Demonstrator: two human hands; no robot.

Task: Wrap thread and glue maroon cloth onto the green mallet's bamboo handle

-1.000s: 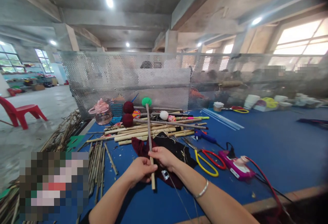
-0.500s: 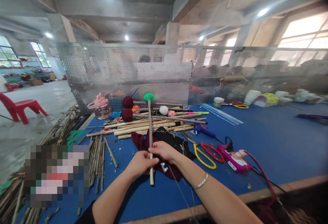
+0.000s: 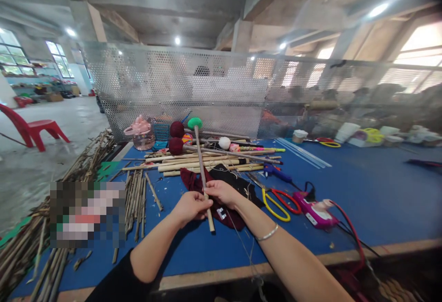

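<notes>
Counter (image 3: 390, 191) is stretching wide rightward, front edge near the stick (image 3: 200, 159) | long axis pointing away, leaning slightly left, green ball (image 3: 195, 123) farthest | left hand (image 3: 191, 207) and right hand (image 3: 223, 193) are pinching the stick's near part over the counter (scissors (image 3: 265, 199) lying right)

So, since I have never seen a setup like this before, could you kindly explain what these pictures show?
Certainly. There is no machine here: these are a person's two bare hands, seen from one camera worn on the head, looking forward and down. The left hand and right hand both hold one thin stick, the right hand gripping farther up. Its far end carries a green ball. On the blue table lie dark red cloth, scissors and a bunch of bare twigs. A purple power strip sits to the right.
</notes>
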